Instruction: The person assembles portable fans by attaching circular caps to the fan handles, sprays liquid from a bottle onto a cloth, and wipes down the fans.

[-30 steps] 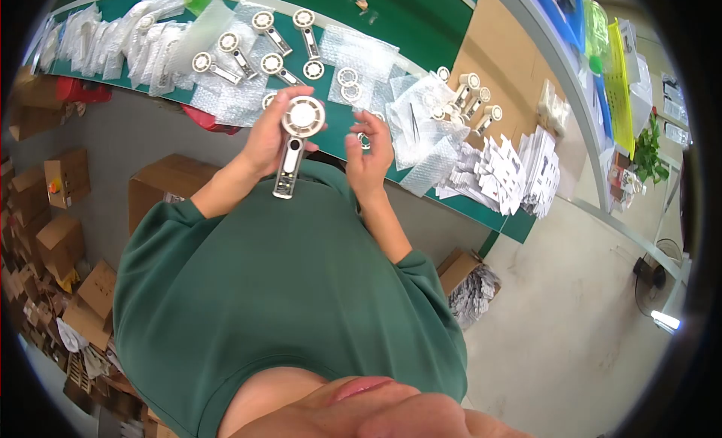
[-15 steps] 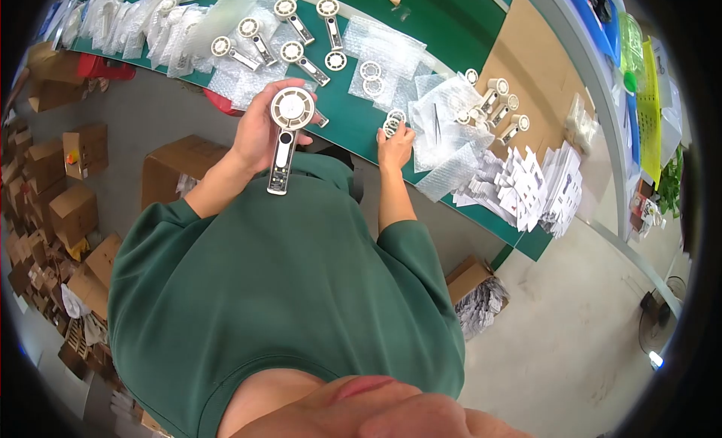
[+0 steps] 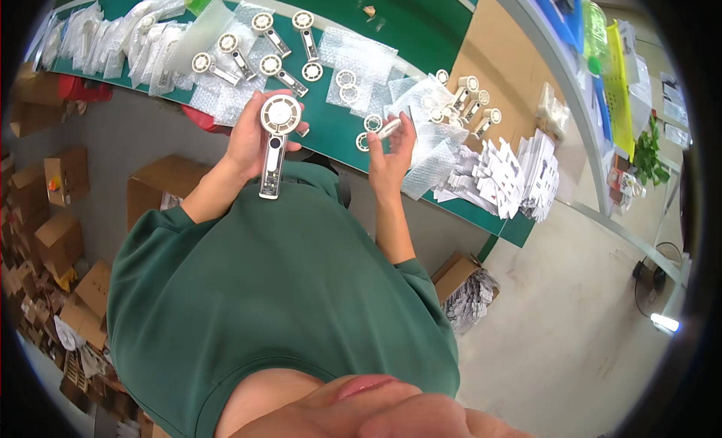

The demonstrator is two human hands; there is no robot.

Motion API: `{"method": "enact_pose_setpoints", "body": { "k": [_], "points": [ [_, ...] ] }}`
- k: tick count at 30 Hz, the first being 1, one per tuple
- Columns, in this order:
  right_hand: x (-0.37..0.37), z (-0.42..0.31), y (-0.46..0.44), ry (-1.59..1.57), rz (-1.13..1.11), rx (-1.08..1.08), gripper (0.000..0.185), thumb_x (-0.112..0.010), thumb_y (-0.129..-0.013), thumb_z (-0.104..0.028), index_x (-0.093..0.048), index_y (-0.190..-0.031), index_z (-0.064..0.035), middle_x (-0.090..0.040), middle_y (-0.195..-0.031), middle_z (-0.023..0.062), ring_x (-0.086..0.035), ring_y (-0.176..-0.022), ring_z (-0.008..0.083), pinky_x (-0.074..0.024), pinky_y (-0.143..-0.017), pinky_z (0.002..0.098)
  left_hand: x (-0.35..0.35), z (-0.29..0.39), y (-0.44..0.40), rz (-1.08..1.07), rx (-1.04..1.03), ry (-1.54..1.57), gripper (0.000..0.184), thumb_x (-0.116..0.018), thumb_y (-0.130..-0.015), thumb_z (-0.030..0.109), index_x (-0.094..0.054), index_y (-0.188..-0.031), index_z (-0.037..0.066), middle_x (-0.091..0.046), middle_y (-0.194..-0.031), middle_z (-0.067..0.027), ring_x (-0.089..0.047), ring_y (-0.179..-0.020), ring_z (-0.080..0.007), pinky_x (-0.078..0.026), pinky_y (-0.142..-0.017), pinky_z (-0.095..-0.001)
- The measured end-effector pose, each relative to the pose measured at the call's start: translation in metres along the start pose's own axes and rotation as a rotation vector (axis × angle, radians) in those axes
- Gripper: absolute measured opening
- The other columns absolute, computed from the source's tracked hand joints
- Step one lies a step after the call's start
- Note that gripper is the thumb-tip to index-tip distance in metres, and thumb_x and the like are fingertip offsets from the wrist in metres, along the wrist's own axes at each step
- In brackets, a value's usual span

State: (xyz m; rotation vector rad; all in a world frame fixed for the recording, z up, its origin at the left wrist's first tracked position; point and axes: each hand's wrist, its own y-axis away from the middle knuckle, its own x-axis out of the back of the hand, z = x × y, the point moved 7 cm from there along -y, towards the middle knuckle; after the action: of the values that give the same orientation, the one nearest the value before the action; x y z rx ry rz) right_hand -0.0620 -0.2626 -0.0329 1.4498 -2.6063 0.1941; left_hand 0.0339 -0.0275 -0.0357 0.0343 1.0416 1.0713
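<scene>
My left hand [image 3: 246,141] is wrapped round a white handheld fan body [image 3: 280,114], round head up, its handle pointing down with an open, dark-edged inner strip. At the table's near edge, my right hand [image 3: 392,156] pinches a white ring [image 3: 389,129], seen nearly edge-on, between thumb and fingers. Just left of those fingers, a loose white ring [image 3: 372,123] and another ring [image 3: 362,142] lie on the green table [image 3: 331,126]. The tweezers [image 3: 411,116] are partly hidden behind my right fingertips, on clear plastic.
Several fan bodies [image 3: 239,60] lie at the table's upper left, beside bubble-wrap bags [image 3: 154,50]. More fan parts [image 3: 466,92] stand on cardboard [image 3: 489,43] at the right. Paper leaflets [image 3: 496,174] are piled near the right table edge. A carton [image 3: 162,174] stands below.
My right hand has reached right to the rings, closed on one and lifted it. My left hand has moved slightly left with the fan body. The camera view shifted and came back.
</scene>
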Motion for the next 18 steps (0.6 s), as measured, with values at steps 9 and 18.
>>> {"method": "enact_pose_setpoints", "body": {
  "k": [9, 18],
  "points": [
    [-0.035, -0.042, 0.078, -0.67, -0.413, -0.385, 0.043, -0.071, -0.086, -0.018, -0.045, -0.118, -0.0075, -0.057, -0.131, 0.0231, -0.056, -0.118, 0.0216, -0.0409, -0.104, 0.035, -0.016, 0.001, -0.006, -0.079, 0.001, 0.069, 0.051, -0.03, -0.104, 0.046, -0.05, -0.132, 0.008, -0.062, -0.118, -0.0128, -0.068, -0.097, -0.0263, -0.063, -0.065, -0.0365],
    [-0.024, -0.074, 0.106, -0.031, -0.785, -0.16, 0.031, -0.068, -0.083, -0.015, -0.059, -0.109, -0.0011, -0.058, -0.13, 0.018, -0.057, -0.115, 0.0269, -0.0416, -0.102, 0.0373, -0.014, 0.004, -0.005, -0.135, 0.011, 0.075, 0.041, -0.032, -0.104, 0.037, -0.048, -0.133, 0.012, -0.063, -0.115, -0.0083, -0.065, -0.1, -0.0197, -0.061, -0.076, -0.0428]
  ]
}}
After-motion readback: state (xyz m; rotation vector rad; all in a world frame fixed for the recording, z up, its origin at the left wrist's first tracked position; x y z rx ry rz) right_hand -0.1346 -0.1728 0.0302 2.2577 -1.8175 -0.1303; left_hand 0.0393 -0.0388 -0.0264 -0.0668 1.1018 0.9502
